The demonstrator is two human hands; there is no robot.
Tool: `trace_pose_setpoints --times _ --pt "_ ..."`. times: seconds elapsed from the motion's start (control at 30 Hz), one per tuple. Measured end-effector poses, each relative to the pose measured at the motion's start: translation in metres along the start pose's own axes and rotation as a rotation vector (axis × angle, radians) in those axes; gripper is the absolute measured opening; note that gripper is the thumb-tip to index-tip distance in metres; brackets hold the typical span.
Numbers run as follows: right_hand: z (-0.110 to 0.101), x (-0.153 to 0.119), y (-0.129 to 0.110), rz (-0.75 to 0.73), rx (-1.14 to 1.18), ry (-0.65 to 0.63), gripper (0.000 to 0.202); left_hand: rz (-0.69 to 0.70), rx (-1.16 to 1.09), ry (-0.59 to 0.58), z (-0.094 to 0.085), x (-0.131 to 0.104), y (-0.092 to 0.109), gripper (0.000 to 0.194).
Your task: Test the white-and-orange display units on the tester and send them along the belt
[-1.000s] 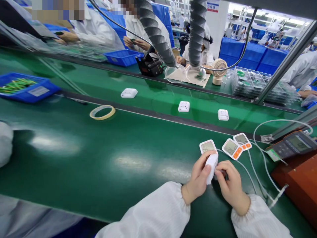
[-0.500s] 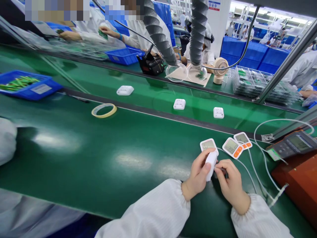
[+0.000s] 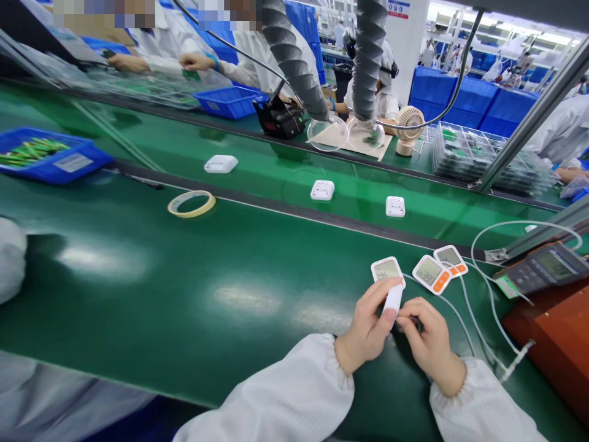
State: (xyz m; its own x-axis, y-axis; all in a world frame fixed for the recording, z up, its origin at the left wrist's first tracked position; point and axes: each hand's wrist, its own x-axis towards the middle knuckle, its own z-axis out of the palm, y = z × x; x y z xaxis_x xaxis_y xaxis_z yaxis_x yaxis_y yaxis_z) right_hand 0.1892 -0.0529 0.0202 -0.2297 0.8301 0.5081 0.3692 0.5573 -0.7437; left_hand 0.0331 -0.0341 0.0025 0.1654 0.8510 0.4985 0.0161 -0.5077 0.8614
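Near the bench's front right, my left hand (image 3: 368, 325) grips a white device (image 3: 392, 299), seen nearly edge-on. My right hand (image 3: 427, 337) is pinched at the device's lower right side, by a small dark object (image 3: 411, 324) that is mostly hidden; what its fingertips hold is too small to name. Just behind my left hand lies a white unit with a display (image 3: 386, 269). To the right are two display units with orange buttons, one (image 3: 431, 274) overlapping the other (image 3: 451, 260), with thin pale tubes running beside them.
An orange box (image 3: 552, 331) and a grey meter (image 3: 547, 267) stand at right. White units (image 3: 322, 190) lie on the green belt (image 3: 276, 178). A tape roll (image 3: 191, 204) and a blue bin (image 3: 69, 162) are at left. Two ducts hang overhead; other people sit across.
The white units on the belt have shifted left, and a white piece shows at the belt's right end. The device in my left hand has turned and dropped slightly. My right hand has barely moved.
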Motion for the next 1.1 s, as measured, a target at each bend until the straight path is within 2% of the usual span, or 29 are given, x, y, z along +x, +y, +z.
trace_pose_setpoints --times 0.2,0.43,0.7,1.1 --pt "-0.0005 0.0020 -0.0039 0.013 0.024 -0.010 0.008 0.011 -0.054 0.048 -0.0009 0.0036 0.0002 0.047" --pt "0.0030 0.0019 -0.0029 0.017 -0.034 0.089 0.007 -0.012 -0.089 0.055 -0.0003 0.0042 0.0006 0.046" --pt "0.0027 0.0026 -0.0031 -0.014 -0.042 0.037 0.012 -0.005 -0.019 0.046 0.0000 0.0014 -0.0024 0.045" --pt "0.0017 0.0048 -0.0051 -0.029 -0.043 0.046 0.012 0.029 -0.003 0.036 0.0002 0.0007 -0.0015 0.045"
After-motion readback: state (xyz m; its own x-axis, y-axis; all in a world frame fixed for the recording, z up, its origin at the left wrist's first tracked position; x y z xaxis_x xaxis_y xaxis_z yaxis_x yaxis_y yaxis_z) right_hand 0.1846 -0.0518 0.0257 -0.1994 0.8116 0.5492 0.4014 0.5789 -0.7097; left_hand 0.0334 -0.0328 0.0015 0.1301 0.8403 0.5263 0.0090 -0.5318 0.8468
